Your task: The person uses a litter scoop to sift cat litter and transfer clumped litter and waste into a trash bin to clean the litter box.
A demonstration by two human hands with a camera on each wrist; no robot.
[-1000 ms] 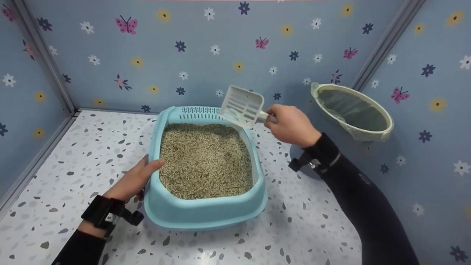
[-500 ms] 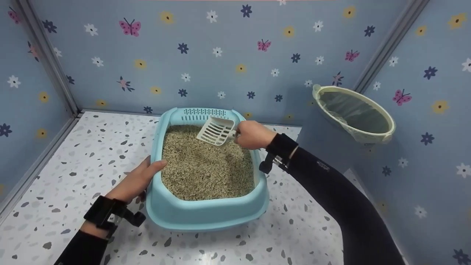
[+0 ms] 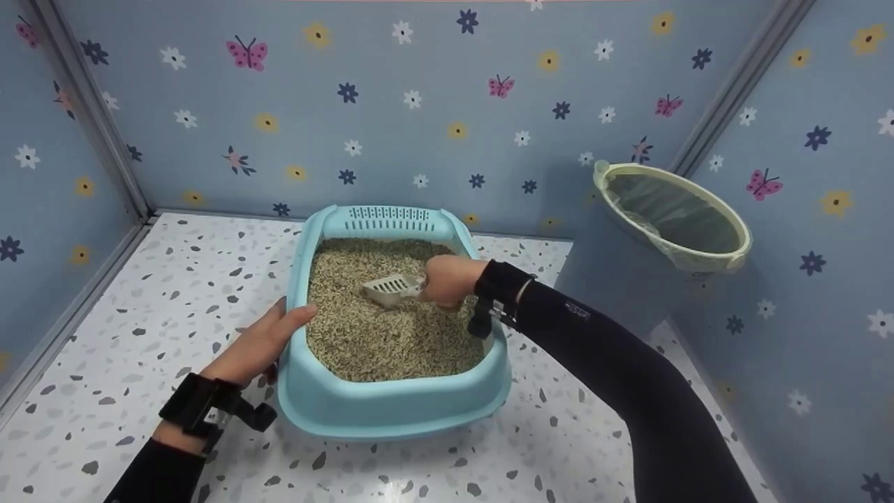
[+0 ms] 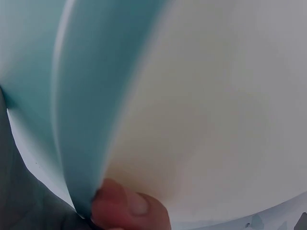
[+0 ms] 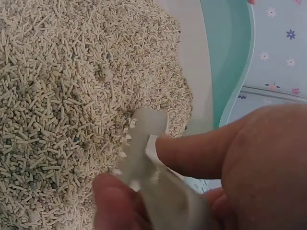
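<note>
A light-blue litter box [image 3: 391,409] filled with pellet litter [image 3: 363,342] stands on the speckled surface. At its left side my left hand [image 3: 255,342] grips the rim, thumb over the top edge. The left wrist view shows a fingertip [image 4: 129,206] against the teal rim [image 4: 96,105]. My right hand [image 3: 450,279] holds a pale slotted litter scoop [image 3: 390,288] by its handle, over the middle of the box. In the right wrist view the front edge of the scoop [image 5: 153,122] meets the pellets, with thumb and fingers around its handle end.
To the right stands a bin [image 3: 621,272] lined with a translucent bag [image 3: 677,213]. Flower-patterned wall panels [image 3: 419,105] enclose the back and both sides. The white speckled surface [image 3: 174,279] extends around the box.
My right hand has brought the scoop from above the back right rim down and left into the litter, its blade now tipped lower. My left hand keeps its grip on the rim.
</note>
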